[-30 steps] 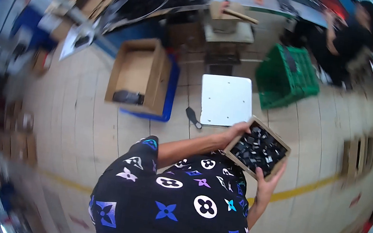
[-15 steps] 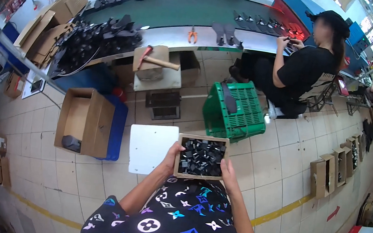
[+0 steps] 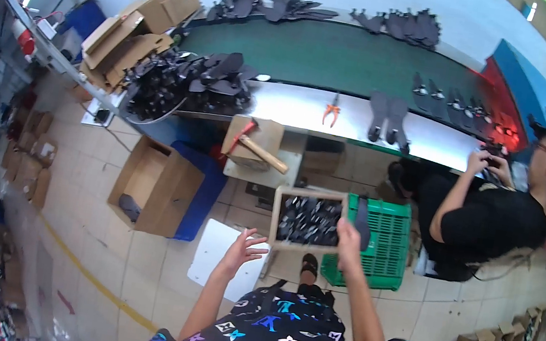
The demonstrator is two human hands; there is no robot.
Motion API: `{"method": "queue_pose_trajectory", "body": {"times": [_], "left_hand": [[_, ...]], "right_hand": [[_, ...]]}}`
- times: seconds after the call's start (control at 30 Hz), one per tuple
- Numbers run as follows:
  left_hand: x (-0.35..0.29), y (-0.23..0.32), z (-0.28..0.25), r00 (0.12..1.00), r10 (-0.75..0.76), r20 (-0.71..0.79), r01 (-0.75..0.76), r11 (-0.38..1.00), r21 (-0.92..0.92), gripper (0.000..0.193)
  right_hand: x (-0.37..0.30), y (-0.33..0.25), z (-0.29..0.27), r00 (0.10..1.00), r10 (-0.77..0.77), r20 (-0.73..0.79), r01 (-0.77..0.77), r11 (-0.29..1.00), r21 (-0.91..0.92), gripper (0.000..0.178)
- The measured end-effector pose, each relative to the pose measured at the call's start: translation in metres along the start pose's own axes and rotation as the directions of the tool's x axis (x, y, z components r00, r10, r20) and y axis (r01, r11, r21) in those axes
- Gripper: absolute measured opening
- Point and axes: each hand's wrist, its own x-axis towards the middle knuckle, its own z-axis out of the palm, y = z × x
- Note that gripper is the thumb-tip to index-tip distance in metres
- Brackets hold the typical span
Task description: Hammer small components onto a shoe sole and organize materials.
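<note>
A shallow cardboard box [image 3: 276,217] filled with small black and metallic parts [image 3: 310,220] is held up before me. My right hand [image 3: 349,244] grips its right side, thumb over the rim. Apart from the box, at its lower left, my left hand [image 3: 243,254] is empty with its fingers spread. Below that hand lies a white board [image 3: 209,254]. Behind the box's right edge stands a green plastic basket [image 3: 388,241], with a flat dark sole-shaped piece [image 3: 362,223] on it.
A hammer [image 3: 263,152] rests on a carton ahead. Orange-handled pliers [image 3: 331,112] lie on the metal bench edge beside the green belt [image 3: 346,58]. Dark pieces [image 3: 217,74] are heaped at left. An open carton [image 3: 156,185] stands left; a co-worker [image 3: 500,211] sits at right.
My left hand has let go of the box and opened. My right hand has carried the box forward, over the basket's edge. My view has shifted and moved nearer the bench.
</note>
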Motion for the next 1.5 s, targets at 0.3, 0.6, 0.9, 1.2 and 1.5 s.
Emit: {"method": "queue_pose_trajectory", "body": {"times": [0.3,0.6,0.9,1.2,1.5], "left_hand": [[-0.053,-0.153,-0.090,0.846,-0.184,-0.500,0.477,0.679,0.557,0.075],[-0.075,-0.098,-0.017,0.882,0.223,-0.415,0.132,0.728,0.672,0.043],[0.060,-0.095,-0.062,0.900,0.068,-0.430,0.143,0.886,0.440,0.040],[0.154,-0.077,-0.077,0.834,-0.028,-0.551,0.231,0.924,0.303,0.038],[0.117,-0.071,-0.020,0.751,0.190,-0.632,0.256,0.799,0.544,0.036]], "right_hand": [[0.256,-0.101,0.091,0.963,-0.269,-0.003,0.269,0.962,0.040,0.050],[0.420,-0.072,0.171,0.984,-0.163,-0.076,0.113,0.888,-0.445,0.072],[0.423,-0.091,0.157,0.755,-0.629,0.185,0.587,0.524,-0.617,0.031],[0.505,-0.167,0.356,0.821,-0.195,0.536,0.559,0.462,-0.688,0.029],[0.628,-0.078,0.422,0.633,0.439,0.638,0.426,0.491,-0.760,0.008]]}}
